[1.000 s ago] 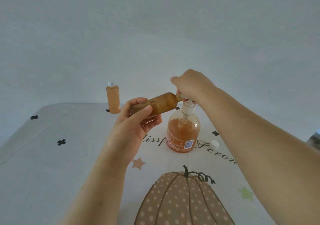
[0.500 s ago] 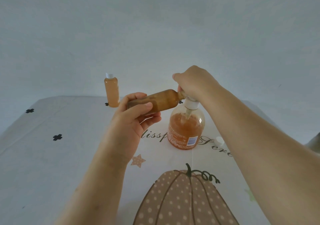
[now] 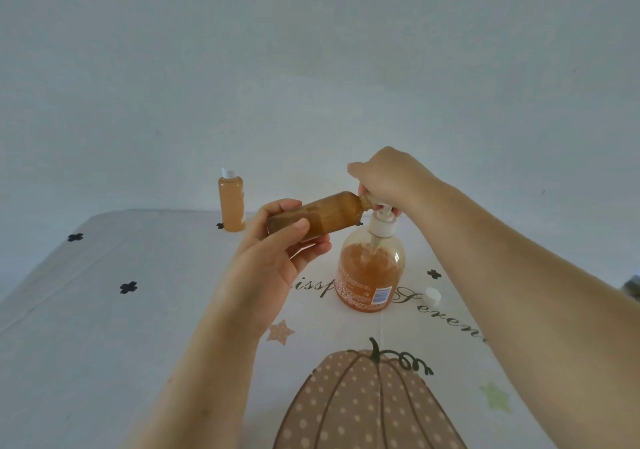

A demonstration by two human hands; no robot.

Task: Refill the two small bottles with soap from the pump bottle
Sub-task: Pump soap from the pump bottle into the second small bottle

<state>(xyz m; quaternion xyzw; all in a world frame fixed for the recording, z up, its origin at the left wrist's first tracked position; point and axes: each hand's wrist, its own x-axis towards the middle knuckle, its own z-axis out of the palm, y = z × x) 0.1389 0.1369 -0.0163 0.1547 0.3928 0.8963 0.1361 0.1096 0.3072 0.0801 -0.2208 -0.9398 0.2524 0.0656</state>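
**Head view.** The left hand (image 3: 277,254) grips the open small bottle (image 3: 322,216) around its base end. It holds the bottle nearly level, with the neck pointing to 3 o'clock and set against the spout of the pump bottle (image 3: 370,268). The right hand (image 3: 388,182) is curled down over the pump head, and its fingertips are hidden. The pump bottle stands on the bench (image 3: 104,310), about half full of orange soap. The second small bottle (image 3: 231,206) stands capped and filled at 10 o'clock from the pump bottle, well apart. A loose white cap (image 3: 433,297) lies at 4 o'clock, near the pump bottle's base.

**Change over the last second.** Both grips and the neck-to-spout contact are unchanged. More white stem now shows between the right hand and the collar, so the pump head has probably risen between strokes, though the hand hides most of it.

**Meaning for the task.** One bottle appears done. The held bottle is still being filled and will then need capping.
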